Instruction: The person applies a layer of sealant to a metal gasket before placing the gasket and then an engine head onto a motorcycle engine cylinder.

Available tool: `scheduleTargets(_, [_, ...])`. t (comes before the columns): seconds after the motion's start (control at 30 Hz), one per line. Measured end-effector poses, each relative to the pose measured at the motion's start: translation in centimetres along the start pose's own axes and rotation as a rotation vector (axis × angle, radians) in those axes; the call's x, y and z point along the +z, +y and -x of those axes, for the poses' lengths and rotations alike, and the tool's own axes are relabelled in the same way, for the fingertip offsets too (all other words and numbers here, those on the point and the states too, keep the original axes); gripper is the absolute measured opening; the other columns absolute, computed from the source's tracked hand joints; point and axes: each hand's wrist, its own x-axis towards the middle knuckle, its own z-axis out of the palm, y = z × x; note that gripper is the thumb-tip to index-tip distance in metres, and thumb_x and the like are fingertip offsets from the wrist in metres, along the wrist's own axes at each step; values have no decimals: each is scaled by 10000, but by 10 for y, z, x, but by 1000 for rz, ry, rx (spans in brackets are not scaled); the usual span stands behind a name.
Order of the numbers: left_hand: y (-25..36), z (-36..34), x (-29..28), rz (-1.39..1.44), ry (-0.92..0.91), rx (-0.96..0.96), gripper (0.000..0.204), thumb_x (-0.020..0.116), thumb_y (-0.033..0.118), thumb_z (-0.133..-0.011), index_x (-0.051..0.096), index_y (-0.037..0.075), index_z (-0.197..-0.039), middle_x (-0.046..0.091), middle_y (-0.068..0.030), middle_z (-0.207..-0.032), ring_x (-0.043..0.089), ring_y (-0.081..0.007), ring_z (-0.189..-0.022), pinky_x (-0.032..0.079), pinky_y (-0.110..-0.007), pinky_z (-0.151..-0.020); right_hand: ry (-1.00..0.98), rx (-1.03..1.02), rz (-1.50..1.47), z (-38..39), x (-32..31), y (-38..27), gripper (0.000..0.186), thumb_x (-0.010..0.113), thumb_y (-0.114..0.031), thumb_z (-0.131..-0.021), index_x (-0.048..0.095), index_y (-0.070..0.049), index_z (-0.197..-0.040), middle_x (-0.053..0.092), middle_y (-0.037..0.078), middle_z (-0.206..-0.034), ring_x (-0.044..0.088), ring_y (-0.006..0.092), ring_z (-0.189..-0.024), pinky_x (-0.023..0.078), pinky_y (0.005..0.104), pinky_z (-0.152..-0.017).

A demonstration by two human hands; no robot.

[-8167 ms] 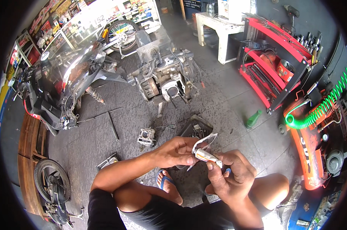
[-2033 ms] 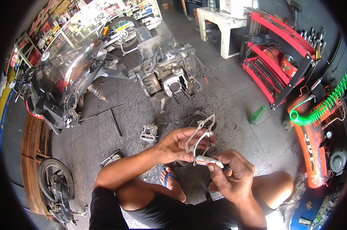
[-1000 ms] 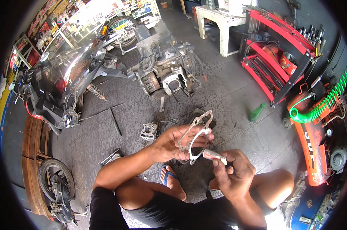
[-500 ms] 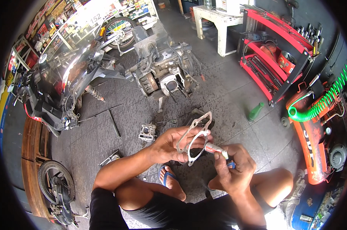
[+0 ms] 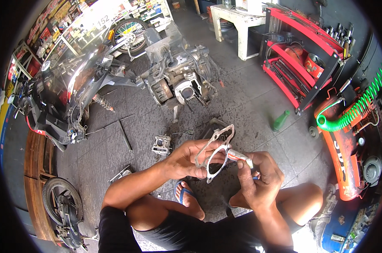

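My left hand (image 5: 186,160) holds a thin gasket (image 5: 215,173) with a white ring-shaped face and a greyish, irregular frame, fingers curled behind it and thumb at the lower edge. My right hand (image 5: 260,183) grips a small white tube with red markings (image 5: 237,157), its tip against the right side of the gasket. Below, a dark tray (image 5: 211,128) is partly hidden behind the gasket. To its left lies a silver cylinder head (image 5: 161,144). Beyond sits a partly dismantled engine (image 5: 176,78) with its bore exposed.
A stripped motorcycle body (image 5: 62,99) is at left, above a wooden rack (image 5: 36,162) and loose wheel (image 5: 60,198). At right are a red tool trolley (image 5: 292,90), green bottle (image 5: 281,121) and orange compressor (image 5: 342,168) with coiled hose. A white table (image 5: 237,17) stands behind.
Compared with about two seconds ago, the tube has moved up along the gasket's right side, with my right hand following slightly upward. My left hand still holds the gasket.
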Motion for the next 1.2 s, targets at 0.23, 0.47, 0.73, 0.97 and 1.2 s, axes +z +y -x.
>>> scheduleTargets(0.23, [1,-2,3,33,39,42,805,811,245,-837,402,2,-1487,499,-227,-1435,485,-320,-1354,328,-491,-1171,-214,-21,-146,15,-5,0,132,743,-84,-872,655,9,-900,682,120,-854,640,150,-644,484,272,-526])
scheduleTargets(0.47, [5,-4,6,12,44,26,863,840,289,-803,401,-15,-1480,499,-225,-1438,481,-320,-1360,344,-491,-1167,-117,-6,-25,9,-7,1,125,740,-87,-877,664,7,-906,679,118,-850,626,148,-623,465,251,-517])
scheduleTargets(0.73, [2,-2,7,63,89,27,898,844,335,-796,388,-6,-1491,495,-225,-1436,478,-329,-1361,330,-497,-1176,-90,-54,-49,10,-1,0,138,759,-59,-856,662,25,-906,676,116,-840,606,114,-600,440,243,-502])
scheduleTargets(0.97, [3,-1,6,32,85,4,897,838,345,-803,384,1,-1495,485,-228,-1444,466,-335,-1368,333,-506,-1172,-216,34,-269,17,-2,-4,152,730,-27,-876,632,78,-926,662,147,-907,646,135,-554,475,227,-414])
scheduleTargets(1.2, [0,-3,6,21,76,1,887,839,332,-805,388,-12,-1488,506,-210,-1430,487,-322,-1348,364,-488,-1152,-191,-39,-285,8,-1,-16,172,767,-54,-842,660,47,-930,682,160,-864,667,222,-763,517,308,-671])
